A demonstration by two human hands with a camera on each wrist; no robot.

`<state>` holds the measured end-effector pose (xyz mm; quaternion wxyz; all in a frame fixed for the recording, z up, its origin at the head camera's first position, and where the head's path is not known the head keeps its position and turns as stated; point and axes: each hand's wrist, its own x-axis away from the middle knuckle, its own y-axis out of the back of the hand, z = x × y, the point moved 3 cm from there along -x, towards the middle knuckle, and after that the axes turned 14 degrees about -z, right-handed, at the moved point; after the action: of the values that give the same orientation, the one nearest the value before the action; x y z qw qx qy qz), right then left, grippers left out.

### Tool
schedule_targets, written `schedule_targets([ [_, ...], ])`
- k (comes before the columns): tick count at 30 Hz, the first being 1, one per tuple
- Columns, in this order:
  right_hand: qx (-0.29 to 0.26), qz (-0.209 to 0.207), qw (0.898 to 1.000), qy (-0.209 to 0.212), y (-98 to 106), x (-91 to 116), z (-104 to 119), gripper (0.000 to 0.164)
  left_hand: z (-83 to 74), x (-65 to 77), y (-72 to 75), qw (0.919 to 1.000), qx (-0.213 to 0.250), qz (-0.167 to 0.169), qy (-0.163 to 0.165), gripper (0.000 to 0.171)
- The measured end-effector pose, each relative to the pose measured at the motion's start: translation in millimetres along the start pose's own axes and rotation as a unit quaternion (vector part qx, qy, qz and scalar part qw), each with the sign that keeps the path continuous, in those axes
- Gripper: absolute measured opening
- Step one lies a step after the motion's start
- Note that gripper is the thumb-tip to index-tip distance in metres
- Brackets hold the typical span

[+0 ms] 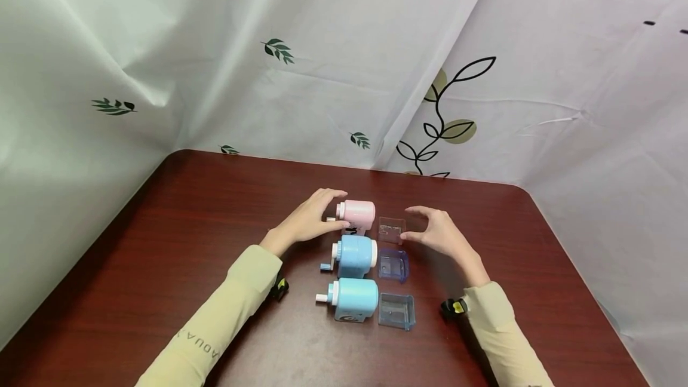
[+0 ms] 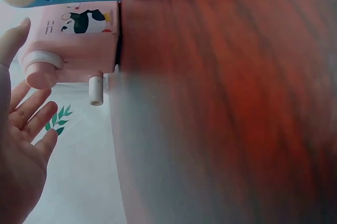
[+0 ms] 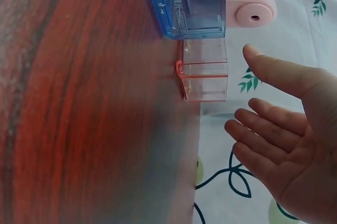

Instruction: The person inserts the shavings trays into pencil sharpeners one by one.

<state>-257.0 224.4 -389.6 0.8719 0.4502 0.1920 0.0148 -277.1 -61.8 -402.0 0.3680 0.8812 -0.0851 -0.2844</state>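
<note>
My left hand [image 1: 309, 220] is at the pink crank pencil sharpener [image 1: 359, 211], thumb on the near side and fingers beyond it. In the left wrist view those fingers are spread around the sharpener's crank end [image 2: 42, 71], gripping nothing; whether they touch it I cannot tell. My right hand [image 1: 439, 233] hovers beside the clear pink-edged shavings drawer [image 3: 205, 71], thumb and fingers apart. The right wrist view shows a gap between that hand and the drawer. Nearer stand a blue sharpener [image 1: 355, 254] and a turquoise sharpener [image 1: 359, 295], cranks pointing left.
Right of the blue sharpener lies a clear violet-blue drawer [image 1: 393, 266]. A grey-blue drawer [image 1: 396, 310] lies beside the turquoise one. All sit on a dark red-brown table [image 1: 177, 243]. White patterned sheeting [image 1: 317, 106] hangs behind its far edge.
</note>
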Motion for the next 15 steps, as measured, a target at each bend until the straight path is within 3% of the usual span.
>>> schedule_targets([
  [15,-0.011,0.024,0.999,0.030,-8.0,-1.1,3.5,0.062,-4.5,-3.2,-6.3,1.0000,0.007,0.003,-0.001,0.065],
])
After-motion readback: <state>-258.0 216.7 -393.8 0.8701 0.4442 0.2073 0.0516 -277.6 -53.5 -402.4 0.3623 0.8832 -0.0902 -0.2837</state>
